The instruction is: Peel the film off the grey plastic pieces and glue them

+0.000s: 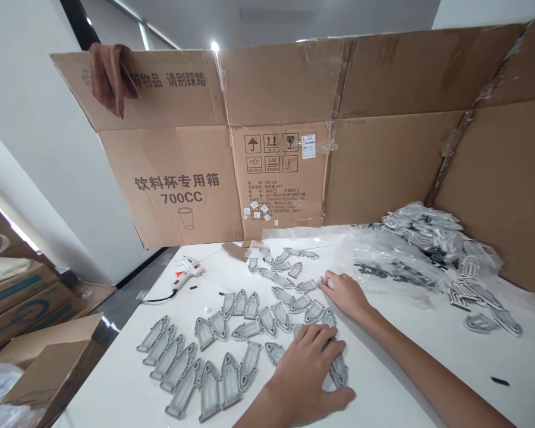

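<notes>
Many grey, translucent, boat-shaped plastic pieces [209,389] lie in loose rows on the white table [378,380]. My left hand [310,368] rests palm down over some of these, thumb spread out to the side. A grey piece [340,371] shows partly from under its fingers; what lies beneath the palm is hidden. Farther back, my right hand [345,292] has its fingertips closed on the end of a small grey plastic piece [321,282], mostly hidden by the fingers. Another piece [306,286] lies just left of those fingertips.
A white glue gun [188,271] with a black cord lies at the table's left. Clear plastic bags [428,238] with more grey parts heap up at the back right. Cardboard panels [285,89] wall the back and right, a brown cloth [111,77] over one. Open cartons [49,374] stand lower left.
</notes>
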`<action>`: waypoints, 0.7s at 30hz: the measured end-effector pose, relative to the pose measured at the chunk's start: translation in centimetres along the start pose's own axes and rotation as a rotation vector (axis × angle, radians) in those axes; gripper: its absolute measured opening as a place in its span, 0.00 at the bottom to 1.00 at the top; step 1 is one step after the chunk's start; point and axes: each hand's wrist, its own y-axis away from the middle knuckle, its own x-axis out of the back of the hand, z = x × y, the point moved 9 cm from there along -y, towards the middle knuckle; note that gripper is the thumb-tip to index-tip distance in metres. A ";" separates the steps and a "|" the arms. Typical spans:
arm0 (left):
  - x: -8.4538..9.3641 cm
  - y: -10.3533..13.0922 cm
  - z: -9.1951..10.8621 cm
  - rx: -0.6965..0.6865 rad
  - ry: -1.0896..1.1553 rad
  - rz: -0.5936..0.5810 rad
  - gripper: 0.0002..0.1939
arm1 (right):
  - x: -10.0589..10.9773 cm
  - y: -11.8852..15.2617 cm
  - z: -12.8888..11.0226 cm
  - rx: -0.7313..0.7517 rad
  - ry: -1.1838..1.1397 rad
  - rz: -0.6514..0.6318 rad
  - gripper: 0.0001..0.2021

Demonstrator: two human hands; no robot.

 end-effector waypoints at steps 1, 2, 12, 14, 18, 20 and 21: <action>0.0 0.0 0.1 0.004 0.006 -0.005 0.31 | 0.1 0.3 0.0 0.002 -0.062 0.001 0.06; 0.1 0.0 0.1 0.008 0.010 -0.012 0.31 | 0.2 0.6 0.0 0.005 -0.139 0.002 0.08; 0.0 -0.2 0.2 0.015 -0.015 -0.037 0.31 | -0.2 2.1 1.9 -0.233 -1.217 -0.316 0.20; -0.1 -0.3 0.2 0.018 -0.014 -0.044 0.31 | -0.1 2.1 1.7 -0.273 -1.407 -0.349 0.14; -0.1 -0.4 0.2 0.028 -0.006 -0.055 0.32 | -0.1 2.5 0.9 -0.374 -1.695 -0.371 0.11; -0.1 -0.5 0.2 0.035 -0.012 -0.064 0.31 | -0.2 3.0 0.3 -0.427 -1.795 -0.385 0.10; -0.1 -0.5 0.3 0.037 -0.018 -0.068 0.31 | -0.2 3.3 0.0 -0.450 -1.837 -0.389 0.10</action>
